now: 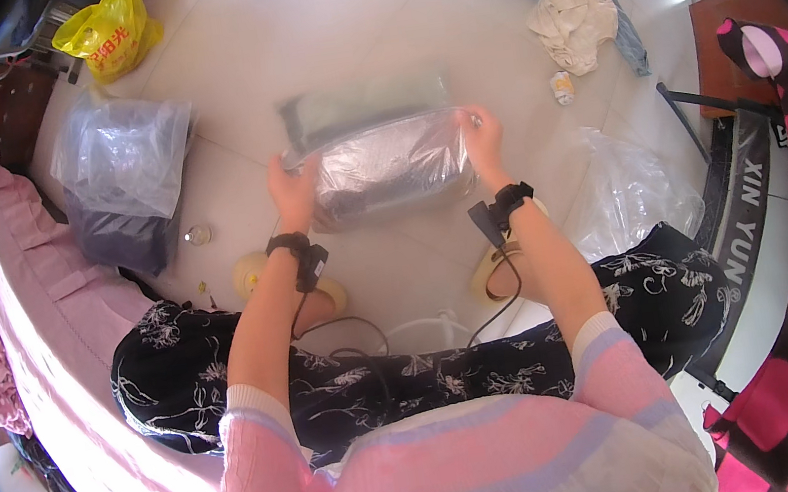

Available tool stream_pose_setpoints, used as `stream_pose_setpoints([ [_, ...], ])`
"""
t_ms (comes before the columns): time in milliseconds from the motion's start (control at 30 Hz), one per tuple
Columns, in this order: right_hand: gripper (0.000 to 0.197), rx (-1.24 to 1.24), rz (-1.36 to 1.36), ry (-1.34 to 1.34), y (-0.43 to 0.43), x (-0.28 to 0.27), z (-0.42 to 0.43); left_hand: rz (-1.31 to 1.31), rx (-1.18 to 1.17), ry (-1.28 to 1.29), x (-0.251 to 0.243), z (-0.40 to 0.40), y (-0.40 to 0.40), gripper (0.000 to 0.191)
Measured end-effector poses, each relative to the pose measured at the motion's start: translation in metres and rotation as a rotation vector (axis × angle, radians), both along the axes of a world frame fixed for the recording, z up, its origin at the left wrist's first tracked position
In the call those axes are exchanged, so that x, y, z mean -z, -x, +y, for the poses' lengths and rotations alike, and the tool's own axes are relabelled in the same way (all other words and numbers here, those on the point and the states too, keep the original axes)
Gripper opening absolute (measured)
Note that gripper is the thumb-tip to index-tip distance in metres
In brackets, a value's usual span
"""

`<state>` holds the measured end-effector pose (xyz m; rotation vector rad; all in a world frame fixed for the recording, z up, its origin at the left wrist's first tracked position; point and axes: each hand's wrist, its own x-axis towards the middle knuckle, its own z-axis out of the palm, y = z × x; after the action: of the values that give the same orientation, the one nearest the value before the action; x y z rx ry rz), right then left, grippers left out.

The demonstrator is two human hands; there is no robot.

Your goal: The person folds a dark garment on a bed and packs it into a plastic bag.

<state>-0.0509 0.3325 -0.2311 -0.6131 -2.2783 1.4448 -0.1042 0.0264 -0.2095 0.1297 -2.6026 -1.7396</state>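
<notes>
A transparent plastic bag (pixel 394 164) with dark, folded contents hangs over the tiled floor in front of me, between my two hands. My left hand (pixel 291 188) pinches its upper left corner. At the upper right corner, the fingers of my right hand (pixel 484 137) are closed on the plastic, so the top edge is stretched between them. Directly beyond the bag shows a blurred grey-green panel (pixel 368 104); whether it belongs to the bag or lies apart cannot be told. Each wrist wears a black strap with a small cabled device.
On the left, filled plastic bags (pixel 122 162) lie near a small transparent object (pixel 198 234) and a pink-covered bed (pixel 28 242). A yellow bag (pixel 113 36) is farther off. At right are a loose plastic bag (pixel 633 192), cream cloth (pixel 574 24), jeans (pixel 601 2) and a black metal frame (pixel 683 118).
</notes>
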Motion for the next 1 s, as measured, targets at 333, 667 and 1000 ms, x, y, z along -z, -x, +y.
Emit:
stream_pose_setpoints([
  [333,0.017,-0.050,0.085,-0.824,0.069,-0.003,0.002,0.239,-0.079,0.458,0.001,0.019,0.063,0.027],
  [667,0.018,-0.154,-0.218,-0.693,0.118,0.018,-0.002,0.315,-0.090,0.467,0.039,0.027,0.116,0.030],
  [1000,0.018,-0.228,-0.343,-0.665,0.125,0.024,-0.004,0.013,-0.097,0.513,0.047,0.030,0.124,0.028],
])
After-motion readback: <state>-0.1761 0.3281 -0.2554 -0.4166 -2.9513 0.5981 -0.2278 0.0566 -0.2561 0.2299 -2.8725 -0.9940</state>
